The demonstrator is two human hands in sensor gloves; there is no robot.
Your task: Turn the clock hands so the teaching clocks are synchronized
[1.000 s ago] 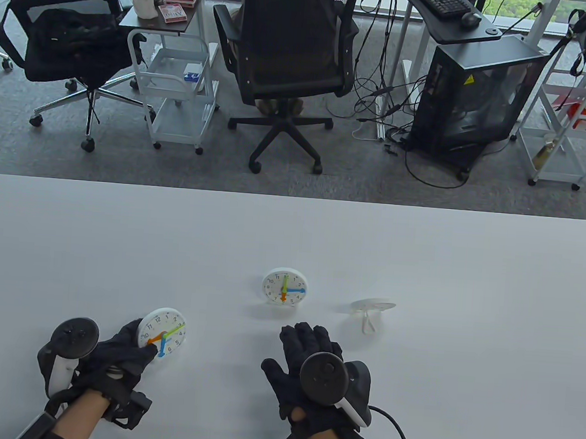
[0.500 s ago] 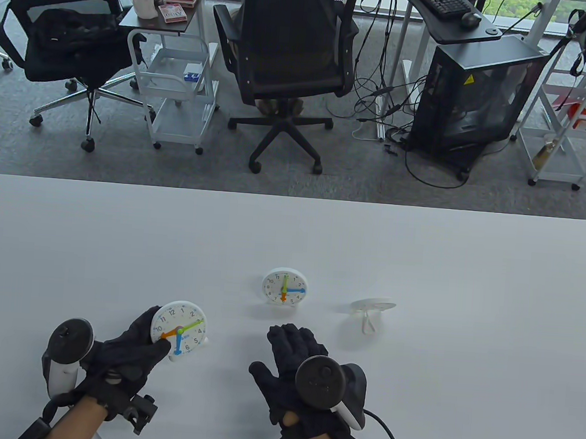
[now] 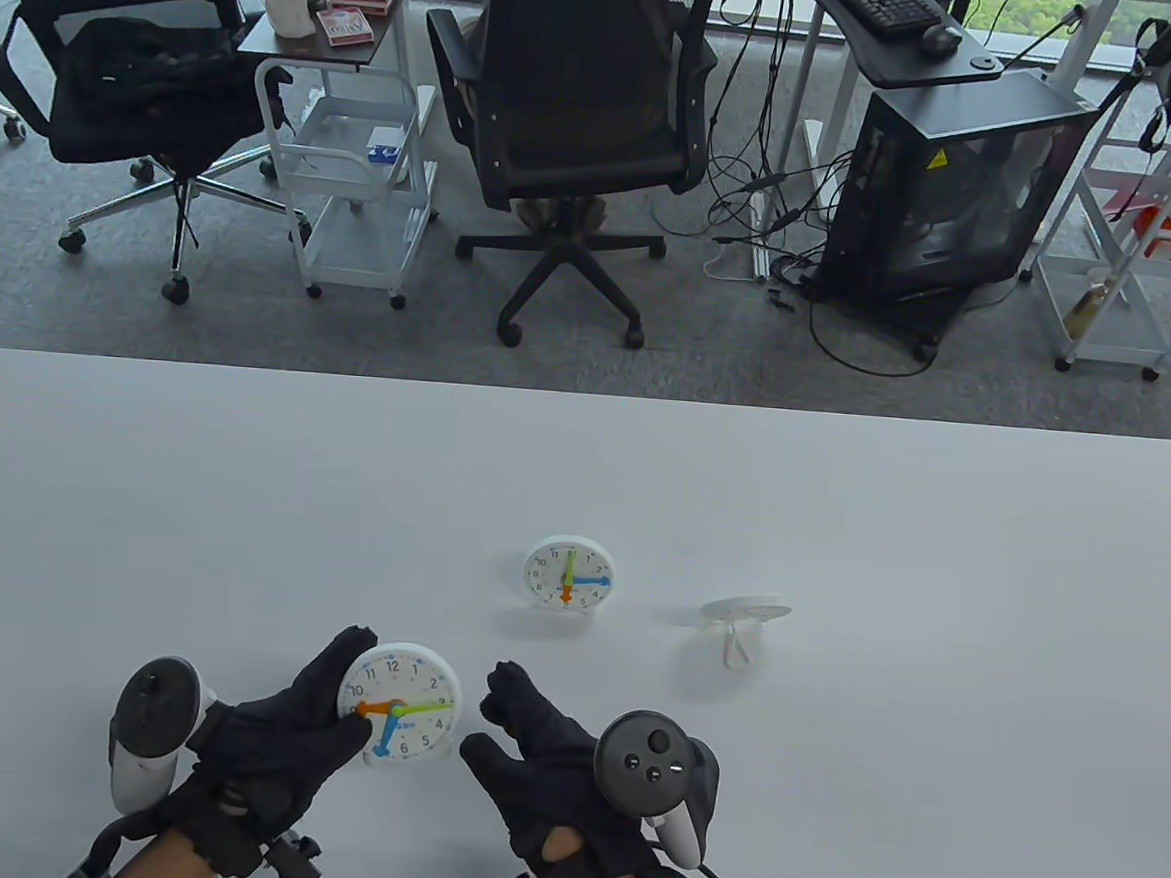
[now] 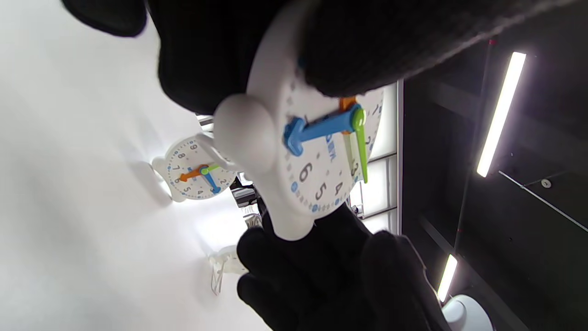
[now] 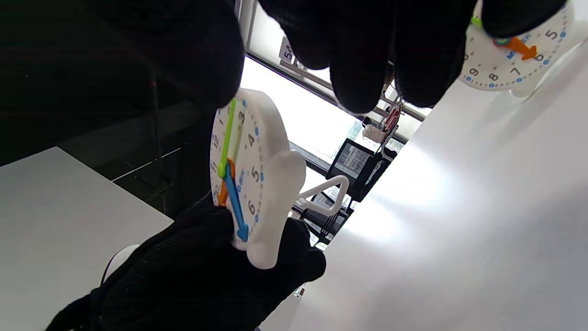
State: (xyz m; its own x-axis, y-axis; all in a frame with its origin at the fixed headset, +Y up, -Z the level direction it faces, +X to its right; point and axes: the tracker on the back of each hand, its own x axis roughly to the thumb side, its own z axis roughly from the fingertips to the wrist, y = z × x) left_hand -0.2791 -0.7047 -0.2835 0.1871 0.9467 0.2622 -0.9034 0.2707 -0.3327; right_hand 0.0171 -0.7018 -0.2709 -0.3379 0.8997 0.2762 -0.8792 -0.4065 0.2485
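Observation:
My left hand (image 3: 346, 688) grips a white teaching clock (image 3: 407, 697) by its left rim and holds it face up near the table's front edge. Its orange hand points at 9, its green hand near 3 and its blue hand near 6 to 7. The clock also shows close up in the left wrist view (image 4: 317, 156) and the right wrist view (image 5: 250, 174). My right hand (image 3: 486, 718) is open just right of this clock, with a small gap. A second clock (image 3: 568, 573) stands farther back, with green at 12, blue at 3 and orange at 6.
A third white clock (image 3: 744, 611) lies face down to the right of the standing one, its wire stand sticking out. The white table (image 3: 842, 497) ends at a far edge, with office chairs, carts and a computer case on the floor behind.
My left hand has carried the clock rightward toward the table's middle front. My right hand has moved left toward it and turned onto its side.

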